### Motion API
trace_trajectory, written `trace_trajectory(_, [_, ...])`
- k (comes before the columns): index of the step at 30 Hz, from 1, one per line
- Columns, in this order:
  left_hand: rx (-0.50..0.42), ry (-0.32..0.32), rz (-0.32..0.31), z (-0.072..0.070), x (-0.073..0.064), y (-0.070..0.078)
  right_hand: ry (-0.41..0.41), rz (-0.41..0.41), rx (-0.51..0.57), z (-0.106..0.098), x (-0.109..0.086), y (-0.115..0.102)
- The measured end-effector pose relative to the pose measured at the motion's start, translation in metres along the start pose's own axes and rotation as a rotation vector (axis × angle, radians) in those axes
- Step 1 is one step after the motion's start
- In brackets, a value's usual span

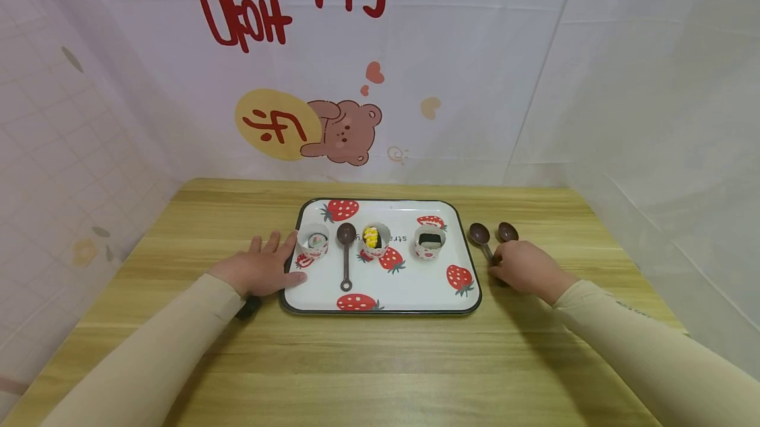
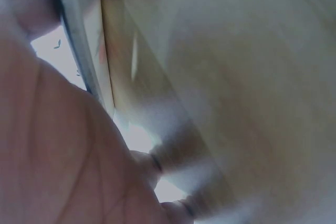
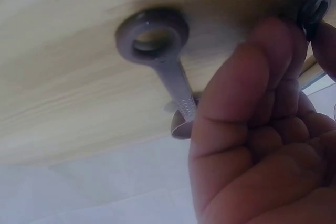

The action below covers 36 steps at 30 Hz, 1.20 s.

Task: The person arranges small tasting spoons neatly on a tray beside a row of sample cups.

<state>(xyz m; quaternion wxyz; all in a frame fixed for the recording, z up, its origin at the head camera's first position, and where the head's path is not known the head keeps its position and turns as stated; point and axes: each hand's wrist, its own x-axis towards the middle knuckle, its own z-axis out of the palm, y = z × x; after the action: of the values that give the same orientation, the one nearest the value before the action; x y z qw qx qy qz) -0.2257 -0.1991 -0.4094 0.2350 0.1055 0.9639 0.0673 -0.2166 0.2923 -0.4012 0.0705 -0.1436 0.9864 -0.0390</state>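
Observation:
My right hand (image 1: 528,270) pinches the ring end of a brown spoon (image 1: 479,234) beside the tray's right edge. In the right wrist view that ring (image 3: 315,11) sits between thumb and fingers. A second brown spoon (image 1: 507,232) lies just right of it, its ring (image 3: 152,38) outside the grasp. My left hand (image 1: 261,268) rests at the left rim of a white strawberry-print tray (image 1: 410,290), fingers spread and thumb over the rim. In the left wrist view the palm (image 2: 58,145) is beside the tray's edge (image 2: 81,40).
On the tray stand a paper cup with a sushi roll (image 1: 317,240), one with a yellow-topped piece (image 1: 372,237) and one with a black-banded piece (image 1: 430,240). Another brown spoon (image 1: 346,249) lies between the first two. A printed cloth (image 1: 451,51) hangs behind the wooden table (image 1: 368,361).

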Motion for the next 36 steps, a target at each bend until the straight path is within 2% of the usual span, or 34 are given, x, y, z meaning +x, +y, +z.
trace_trajectory(13, [-0.001,0.000,0.010,0.0000,0.0002,-0.0005,-0.002,0.021,0.032,0.0030,0.0027,0.0018])
trace_trajectory(30, [-0.003,-0.001,-0.002,0.0016,0.0022,-0.0014,-0.065,0.106,0.232,0.0024,0.0022,0.0027])
trace_trajectory(36, [-0.004,-0.003,-0.009,0.0023,0.0038,-0.0017,-0.059,0.102,0.245,0.0018,0.0029,0.0034])
